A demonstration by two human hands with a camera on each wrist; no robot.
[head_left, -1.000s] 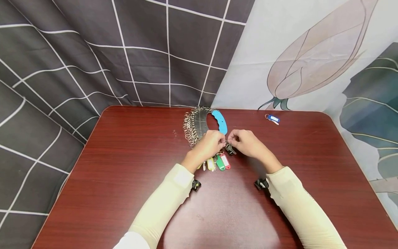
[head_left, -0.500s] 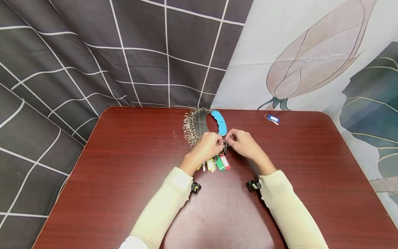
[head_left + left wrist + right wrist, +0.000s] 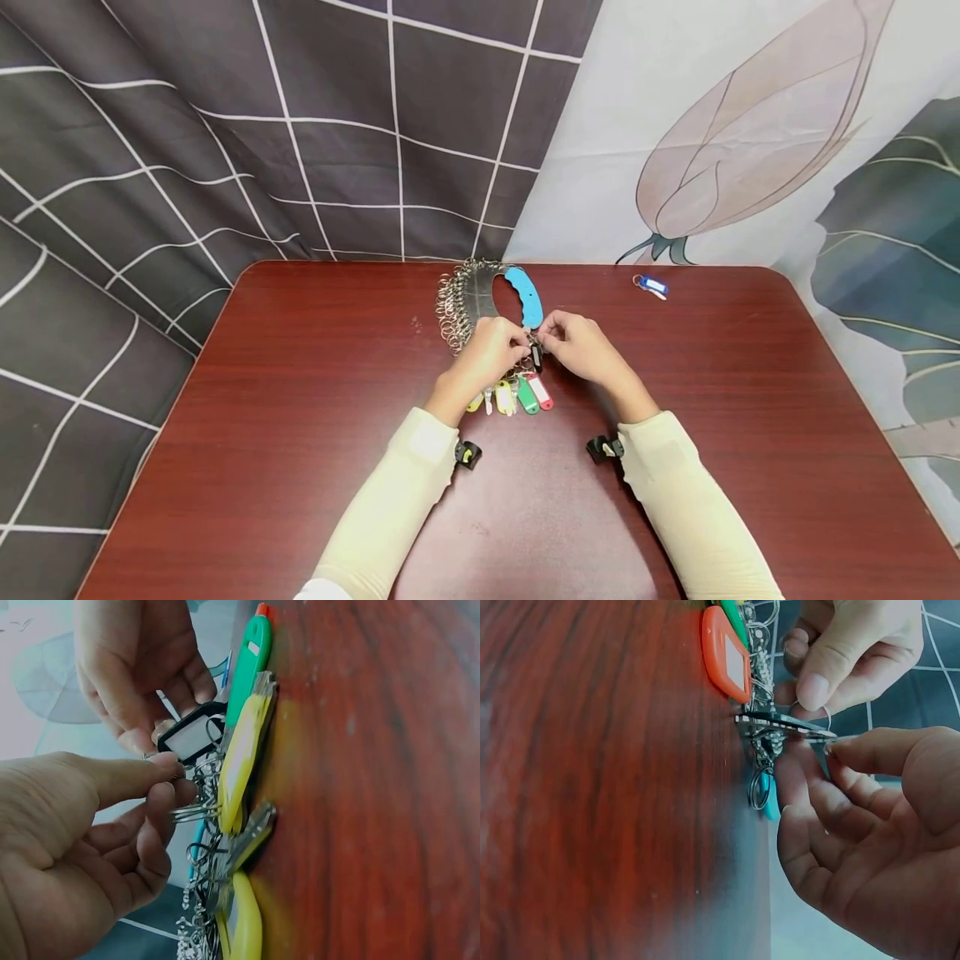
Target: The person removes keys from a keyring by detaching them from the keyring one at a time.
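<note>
A dark curved key holder point(image 3: 480, 287) with a blue handle point(image 3: 527, 293) and many metal rings lies near the table's far edge. Yellow tags point(image 3: 244, 765), a green key tag point(image 3: 528, 397) and a red key tag point(image 3: 539, 391) hang at its near end. My left hand point(image 3: 486, 350) pinches a thin metal key ring point(image 3: 826, 714) between thumb and forefinger. Joined to this ring is a black key tag point(image 3: 193, 735) with a white label. From the other side, my right hand point(image 3: 581, 346) pinches a key beside the black tag. The fingertips partly hide the ring.
A blue key tag point(image 3: 655, 285) with a key lies apart at the far right of the reddish wooden table point(image 3: 337, 375). Behind the far edge hang a dark checked cloth point(image 3: 337, 158) and a pale printed cloth point(image 3: 592, 167).
My right hand has moved left, toward my left hand, bringing the black tag and key close to the holder's near end. The left hand stays at about the same place.
</note>
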